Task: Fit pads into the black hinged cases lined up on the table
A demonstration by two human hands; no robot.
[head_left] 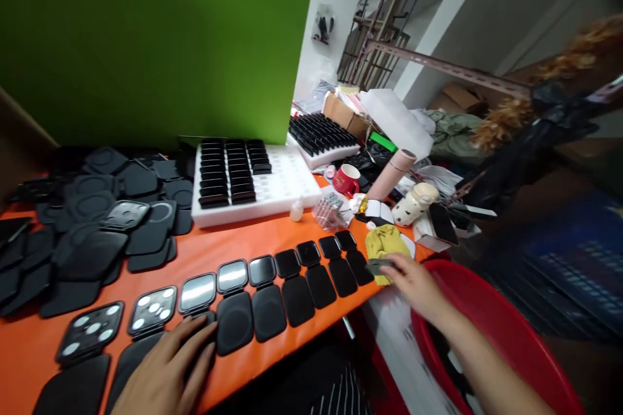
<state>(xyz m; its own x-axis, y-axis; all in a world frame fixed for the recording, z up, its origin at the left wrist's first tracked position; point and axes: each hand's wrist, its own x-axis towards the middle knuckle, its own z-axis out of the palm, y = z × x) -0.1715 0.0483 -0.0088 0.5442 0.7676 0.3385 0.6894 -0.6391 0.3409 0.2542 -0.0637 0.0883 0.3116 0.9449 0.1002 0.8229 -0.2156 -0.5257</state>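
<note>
A row of hinged black folding pads (pixel 234 323) lies opened out along the front of the orange table. Nearer the left end, the raised halves show white dots (pixel 152 308); those farther right have glossy dark faces. My left hand (pixel 168 366) rests with its fingers stretched over one pad near the left, covering most of its lower half. At the right end of the row, my right hand (pixel 413 282) pinches a small dark flat piece (pixel 379 266), whose exact kind I cannot make out. Just behind that piece sits a crumpled yellow cloth (pixel 384 241).
Loose black pads (pixel 92 253) are heaped at the left. A white foam tray (pixel 287 188) holds rows of black pieces beneath a green panel (pixel 156 39). A red mug (pixel 347 179), a pink bottle (pixel 392 175) and a red tub (pixel 506 311) are on the right.
</note>
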